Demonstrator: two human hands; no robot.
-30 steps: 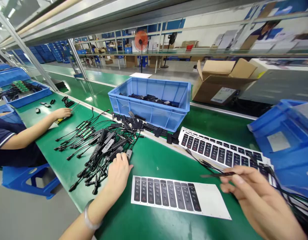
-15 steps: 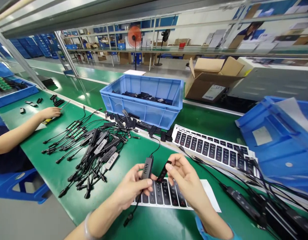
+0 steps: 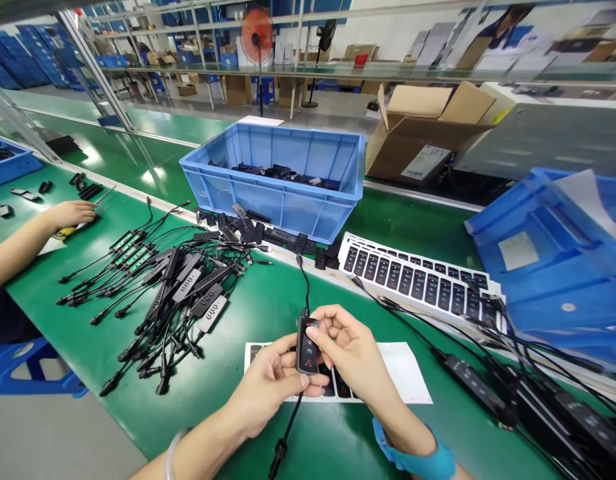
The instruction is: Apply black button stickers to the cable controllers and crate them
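Note:
A small black inline controller (image 3: 301,360) with a cable at each end is held upright in my left hand (image 3: 263,383), closed around its lower part. A black label sticker (image 3: 309,351) with red marks and round symbols covers the controller's front face. My right hand (image 3: 355,357) is closed at the controller's right side, its thumb on the upper part of the label. Whether the label lies fully flat is hidden by that thumb. Under both hands lies a white label sheet (image 3: 405,377) with several black labels, partly covered.
Left of my hands lies a pile of cabled controllers (image 3: 188,287). Behind are a blue bin (image 3: 273,207) of black parts and more label sheets (image 3: 413,280). Labelled controllers (image 3: 471,383) lie at right beside a blue crate (image 3: 553,267). Another person's hand (image 3: 73,215) rests at far left.
My right hand has brought the label from beside the controller onto its front face. The controller has turned more squarely toward me. The view has shifted slightly right and down.

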